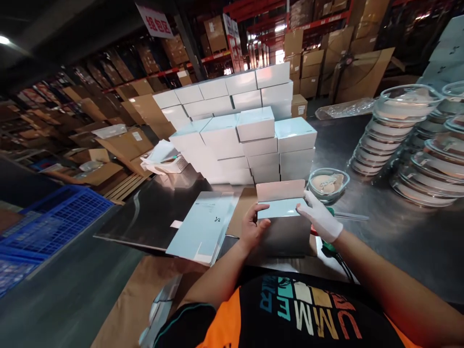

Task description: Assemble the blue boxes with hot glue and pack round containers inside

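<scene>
Between my two hands is a partly folded cardboard box [281, 208], with a glossy pale-blue strip across its middle and plain board flaps above and below. My bare left hand [254, 226] grips its left edge, thumb and fingers pinching the board. On the opposite edge, my right hand [322, 217], in a white glove, holds it with the thumb on the pale-blue strip. To the left lie flat pale-blue box blanks [203, 222], overlapping brown cardboard. A green-handled tool [329, 246] with a dark cord is partly hidden by my right wrist.
Stacked white boxes [224, 135] form a wall behind my hands. A lidded glass dish [328, 184] stands to the right, near tall stacks of glass dishes [384, 133]. At the left are a white basket [168, 166] and a blue crate [61, 222].
</scene>
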Available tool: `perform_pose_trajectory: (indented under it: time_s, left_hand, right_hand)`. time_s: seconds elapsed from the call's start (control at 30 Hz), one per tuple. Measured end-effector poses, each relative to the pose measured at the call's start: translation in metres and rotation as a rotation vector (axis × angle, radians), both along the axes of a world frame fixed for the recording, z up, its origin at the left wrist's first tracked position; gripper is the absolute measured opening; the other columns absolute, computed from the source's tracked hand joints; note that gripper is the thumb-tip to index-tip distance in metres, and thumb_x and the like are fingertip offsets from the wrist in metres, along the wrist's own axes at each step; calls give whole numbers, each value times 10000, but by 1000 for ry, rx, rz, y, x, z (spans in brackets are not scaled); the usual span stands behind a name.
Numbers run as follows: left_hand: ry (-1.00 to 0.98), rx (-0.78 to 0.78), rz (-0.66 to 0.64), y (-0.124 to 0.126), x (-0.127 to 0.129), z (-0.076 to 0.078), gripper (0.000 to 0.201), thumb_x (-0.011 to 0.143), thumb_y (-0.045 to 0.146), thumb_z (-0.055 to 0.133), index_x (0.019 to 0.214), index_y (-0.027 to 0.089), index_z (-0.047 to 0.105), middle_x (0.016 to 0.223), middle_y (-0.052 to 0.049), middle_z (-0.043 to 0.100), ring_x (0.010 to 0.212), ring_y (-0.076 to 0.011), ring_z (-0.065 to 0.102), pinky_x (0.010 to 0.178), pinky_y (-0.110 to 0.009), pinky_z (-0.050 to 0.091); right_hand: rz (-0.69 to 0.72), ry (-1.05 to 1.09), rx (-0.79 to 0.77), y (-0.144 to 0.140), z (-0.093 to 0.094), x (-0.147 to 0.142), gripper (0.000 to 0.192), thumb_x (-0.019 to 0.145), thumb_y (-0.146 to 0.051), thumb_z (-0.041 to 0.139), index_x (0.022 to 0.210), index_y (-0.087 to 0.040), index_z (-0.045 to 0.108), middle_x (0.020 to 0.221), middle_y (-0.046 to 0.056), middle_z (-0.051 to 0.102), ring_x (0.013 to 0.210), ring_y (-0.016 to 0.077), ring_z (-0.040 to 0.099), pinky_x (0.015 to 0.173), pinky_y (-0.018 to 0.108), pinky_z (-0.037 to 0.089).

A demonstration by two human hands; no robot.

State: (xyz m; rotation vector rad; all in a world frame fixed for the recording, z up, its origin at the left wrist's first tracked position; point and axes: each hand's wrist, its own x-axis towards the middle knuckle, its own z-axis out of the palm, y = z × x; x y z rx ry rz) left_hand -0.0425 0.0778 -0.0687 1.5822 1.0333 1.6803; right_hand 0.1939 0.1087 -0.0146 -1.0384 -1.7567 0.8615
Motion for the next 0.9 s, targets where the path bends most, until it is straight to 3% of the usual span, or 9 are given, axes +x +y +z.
perform_pose_trajectory:
  time_s: [0.13, 0.23, 0.33, 0.47, 0.57, 0.67, 0.73, 0.8, 0.9]
  left_hand:
    - [-63, 107, 39, 1, 2, -4, 658, 771, 790, 836, 1046, 210, 689, 1260, -157, 723, 1235, -320, 711, 1073, -468, 545]
    - [-153, 141, 46, 5, 1, 2, 672, 746, 755, 884, 1091, 244, 616, 1165, -113, 739, 1183, -298, 745, 1082, -504, 562]
    - [66, 153, -79, 7, -8, 17, 602, 794, 775, 829, 1079, 255, 728, 1117, -123, 763, 1253, -342, 734, 1125, -572, 552]
    - [263, 268, -243, 5, -21, 32, 413, 934, 687, 735, 1031, 301, 844, 1157, -132, 828, 1383, -364, 679, 1206, -667, 486]
    - [259, 331, -242, 1, -24, 33, 309, 992, 575, 723, 1074, 306, 850, 1154, -115, 853, 1370, -336, 699, 1191, -644, 512]
    - [290, 357, -262, -3, -22, 27, 282, 985, 526, 752, 1140, 308, 843, 1186, -122, 852, 1384, -328, 696, 1202, -623, 509]
    - [305, 373, -271, -4, -22, 21, 414, 941, 569, 787, 1277, 327, 801, 1282, -139, 825, 1441, -339, 656, 1231, -631, 479]
    - [271, 343, -244, -2, -27, 12, 755, 864, 692, 804, 1519, 355, 637, 1471, -172, 732, 1521, -364, 579, 1246, -649, 455]
    - [106, 159, -93, 10, -58, 1, 1093, 822, 873, 704, 1704, 347, 332, 1647, -233, 561, 1545, -395, 545, 1214, -638, 485]
  right_hand:
    - [102, -30, 37, 5, 3, 7, 563, 843, -643, 783, 1212, -232, 676, 1295, 117, 762, 1271, 337, 705, 1112, 486, 576]
    - [138, -64, 194, 4, -5, 21, 534, 792, -556, 884, 1176, -246, 682, 1476, 150, 688, 1399, 351, 643, 1224, 542, 487]
    - [202, -90, 252, -4, -13, 27, 341, 918, -432, 799, 1205, -266, 719, 1590, 158, 618, 1490, 331, 591, 1268, 567, 442]
    - [273, -77, 277, -15, -16, 24, 263, 1012, -306, 694, 1265, -304, 767, 1613, 127, 608, 1493, 297, 598, 1226, 507, 509]
    - [295, -47, 339, -17, -17, 22, 310, 1018, -222, 678, 1276, -356, 785, 1552, 97, 661, 1427, 269, 651, 1200, 469, 536]
    - [253, -46, 358, -20, -26, 23, 393, 995, -212, 693, 1344, -383, 755, 1599, 83, 624, 1482, 282, 608, 1224, 489, 519]
    - [199, -48, 280, -25, -38, 23, 582, 936, -260, 758, 1500, -354, 647, 1610, 113, 612, 1473, 308, 620, 1186, 490, 559]
    - [166, -50, 150, -27, -53, 22, 801, 848, -318, 820, 1598, -283, 541, 1506, 159, 688, 1317, 329, 733, 1064, 465, 646]
    - [98, -24, 60, -24, -63, 21, 769, 776, -398, 846, 1497, -264, 612, 1307, 152, 791, 1122, 373, 810, 925, 477, 703]
